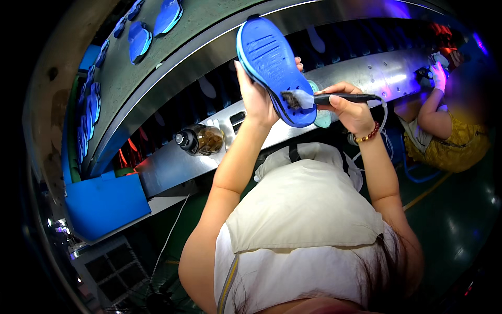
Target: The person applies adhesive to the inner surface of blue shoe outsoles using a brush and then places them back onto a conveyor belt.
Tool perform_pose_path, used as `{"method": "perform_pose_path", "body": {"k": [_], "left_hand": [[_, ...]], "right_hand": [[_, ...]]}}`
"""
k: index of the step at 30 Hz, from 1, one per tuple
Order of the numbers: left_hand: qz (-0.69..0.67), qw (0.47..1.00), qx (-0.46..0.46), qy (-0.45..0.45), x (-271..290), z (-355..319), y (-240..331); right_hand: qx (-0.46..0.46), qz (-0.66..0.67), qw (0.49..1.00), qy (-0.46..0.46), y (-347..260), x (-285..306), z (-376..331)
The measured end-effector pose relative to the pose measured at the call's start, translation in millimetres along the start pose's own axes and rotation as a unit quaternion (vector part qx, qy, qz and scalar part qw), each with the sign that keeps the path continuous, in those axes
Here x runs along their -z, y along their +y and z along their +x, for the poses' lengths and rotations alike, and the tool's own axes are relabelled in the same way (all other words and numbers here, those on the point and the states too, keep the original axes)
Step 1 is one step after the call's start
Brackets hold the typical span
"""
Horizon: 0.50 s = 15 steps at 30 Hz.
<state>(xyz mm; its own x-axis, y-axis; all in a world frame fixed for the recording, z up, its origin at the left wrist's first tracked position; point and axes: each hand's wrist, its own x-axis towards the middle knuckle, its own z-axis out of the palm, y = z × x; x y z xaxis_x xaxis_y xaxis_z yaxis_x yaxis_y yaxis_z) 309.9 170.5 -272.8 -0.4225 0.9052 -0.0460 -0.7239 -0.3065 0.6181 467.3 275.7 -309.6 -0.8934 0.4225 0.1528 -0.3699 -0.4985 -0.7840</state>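
My left hand (pixel 256 102) holds up a blue shoe sole (pixel 267 55) with a lighter blue edge, its ridged inner face toward me. Its fingers wrap behind the sole, so most are hidden. A brush (pixel 342 98) with a black handle and dark bristles is gripped in my right hand (pixel 351 112), pen-like. The bristles lie against the narrower lower end of the sole, and dark specks show around them. From the handle's end a pale thin tube runs down past my right wrist. Partly behind the sole is a pale green round thing (pixel 324 119).
A glass jar with a black top (pixel 201 140) stands on the metal ledge (pixel 167 165) at left. Several blue soles (pixel 139 42) lie on the grey belt (pixel 193 23). At far right a co-worker's gloved hand (pixel 438 77) is over the ledge. A blue panel (pixel 107 204) juts out at lower left.
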Motion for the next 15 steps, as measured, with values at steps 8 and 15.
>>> {"method": "perform_pose_path", "body": {"k": [8, 15], "left_hand": [[0.064, 0.988, 0.137, 0.018, 29, -13, -1], [0.169, 0.944, 0.282, 0.012, 23, -5, 11]], "right_hand": [[-0.084, -0.28, 0.949, -0.117, -31, -28, -4], [0.021, -0.407, 0.882, -0.237, -35, -27, 6]]}}
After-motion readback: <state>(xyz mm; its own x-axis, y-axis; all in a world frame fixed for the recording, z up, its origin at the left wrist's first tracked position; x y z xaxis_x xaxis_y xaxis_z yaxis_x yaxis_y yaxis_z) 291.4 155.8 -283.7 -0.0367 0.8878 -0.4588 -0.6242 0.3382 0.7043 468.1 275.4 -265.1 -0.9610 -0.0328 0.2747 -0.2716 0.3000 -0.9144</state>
